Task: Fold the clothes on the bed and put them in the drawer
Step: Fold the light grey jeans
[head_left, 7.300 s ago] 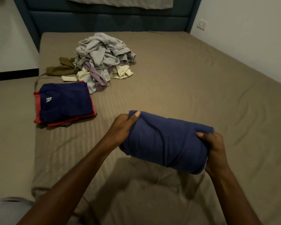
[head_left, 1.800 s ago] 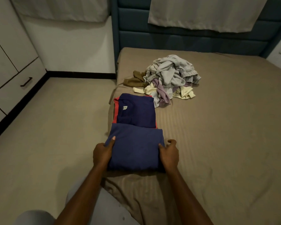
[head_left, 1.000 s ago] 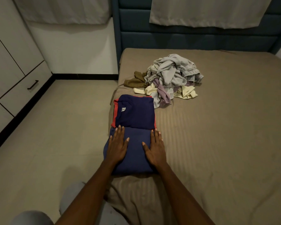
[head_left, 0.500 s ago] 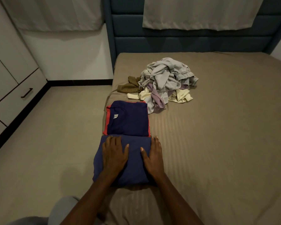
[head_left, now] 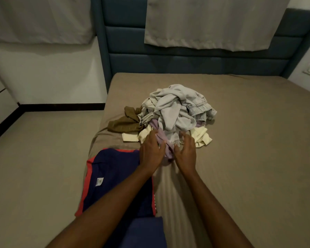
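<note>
The left hand point(head_left: 151, 153) and right hand point(head_left: 185, 152) are both stretched out to the near edge of a pile of unfolded clothes point(head_left: 175, 111) in the middle of the bed point(head_left: 249, 158). The left hand's fingers are curled around a lilac garment point(head_left: 164, 143) that trails out of the pile toward the person. The right hand sits just beside it with fingers bent and spread, touching or about to touch the same cloth; whether it has a hold cannot be told.

From largest to smallest: the tan bed fills most of the view, with a blue padded headboard point(head_left: 195, 59) behind. The pile is mostly pale grey clothing, with cream pieces under it and an olive-brown garment point(head_left: 123, 123) on its left side. Nearer the person, at the bed's left edge, lie a folded navy shirt with red trim point(head_left: 113, 176) and, nearest of all, a folded blue garment point(head_left: 145, 231), partly hidden by the left forearm.

This looks like the start of a new item: picking the next piece to fold. The next move calls for drawing the lilac garment free of the tangle without dragging the rest, then spreading it flat. No drawer is clearly in view here.
</note>
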`<state>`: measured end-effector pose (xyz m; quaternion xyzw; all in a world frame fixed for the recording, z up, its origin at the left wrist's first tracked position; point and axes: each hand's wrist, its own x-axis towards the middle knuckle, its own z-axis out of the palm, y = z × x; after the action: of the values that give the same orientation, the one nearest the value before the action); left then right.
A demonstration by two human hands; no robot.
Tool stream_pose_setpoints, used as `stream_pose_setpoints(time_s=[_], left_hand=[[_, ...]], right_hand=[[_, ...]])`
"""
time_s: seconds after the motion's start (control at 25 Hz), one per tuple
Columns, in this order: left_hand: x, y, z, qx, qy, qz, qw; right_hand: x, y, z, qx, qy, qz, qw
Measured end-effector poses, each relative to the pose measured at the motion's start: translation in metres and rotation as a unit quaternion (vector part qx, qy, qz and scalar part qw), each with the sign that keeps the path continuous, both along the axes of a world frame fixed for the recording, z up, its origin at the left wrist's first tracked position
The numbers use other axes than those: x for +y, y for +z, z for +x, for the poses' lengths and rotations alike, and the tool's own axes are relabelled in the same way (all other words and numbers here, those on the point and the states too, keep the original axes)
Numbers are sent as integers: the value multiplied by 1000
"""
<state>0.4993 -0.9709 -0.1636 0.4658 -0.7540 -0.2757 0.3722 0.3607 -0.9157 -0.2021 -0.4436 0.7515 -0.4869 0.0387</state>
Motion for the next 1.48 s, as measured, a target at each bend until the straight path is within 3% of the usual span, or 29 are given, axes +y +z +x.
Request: stream_pose_setpoints(time_s=[0.08,0.16,0.24,0.32,0.48,0.64,0.76,0.92,1.12,1.24,1.32,1.4,1.48], left_hand=[[-59,18,-43,10,10,20,1000],[-102,36,-77,-12,5,37,999],[-125,38,-99,-57,-15,53,997],[-128,32,-107,-84,-34,81,993],[-95,15,-92,-43,-80,172,981],[8,19,-80,-52,-178,225,957],[110,2,-80,-89,-45,144,985],[232,-22,-44,-240,-312,197,898],[324,-29,2,-269,-372,158,874],[343,-32,25,-254,-394,164,868],[354,-28,33,-247,-403,175,864],[364,-28,40,-260,-413,189,852],[379,-28,54,-268,-440,185,837]], right_hand=[[-60,25,-25,39,9,-3,999],[-102,43,-45,118,30,90,988],[-124,43,-62,201,83,185,958],[-117,39,-72,220,122,184,950],[-53,30,-70,196,148,105,964],[60,16,-56,206,95,90,970],[169,-2,-30,192,50,98,975],[297,-30,23,118,61,179,975],[398,-48,75,15,59,225,972],[436,-33,75,-115,158,261,945],[456,-15,60,-238,240,227,914],[468,0,43,-335,191,150,910],[466,0,18,-432,-4,48,900]])
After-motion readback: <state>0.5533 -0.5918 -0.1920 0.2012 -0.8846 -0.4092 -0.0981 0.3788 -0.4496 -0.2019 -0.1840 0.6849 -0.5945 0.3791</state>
